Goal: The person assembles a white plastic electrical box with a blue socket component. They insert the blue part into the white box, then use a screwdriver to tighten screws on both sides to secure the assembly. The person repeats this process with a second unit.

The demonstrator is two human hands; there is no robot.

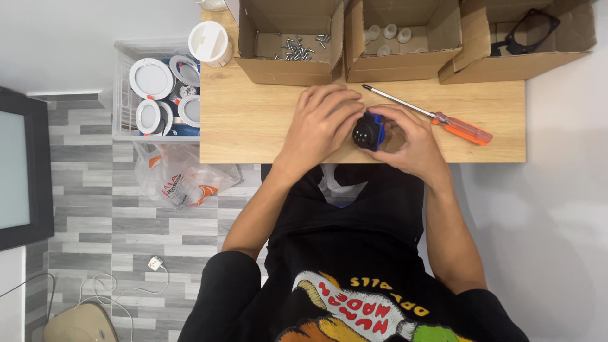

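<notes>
Both hands meet over the front middle of a wooden table [253, 120]. Between them is a small black round part with a blue piece on it [368, 132]. My left hand [323, 120] covers its left side with bent fingers. My right hand [408, 136] cups it from the right, thumb beside the blue piece. A screwdriver with an orange handle [443, 121] lies on the table just behind my right hand, its shaft pointing left.
Three open cardboard boxes line the back edge: one with screws [297, 47], one with small white caps [386, 35], one with a black frame part [529, 28]. A white round lamp [209, 43] sits at the table's corner. A clear crate of round lamps [158, 88] stands left.
</notes>
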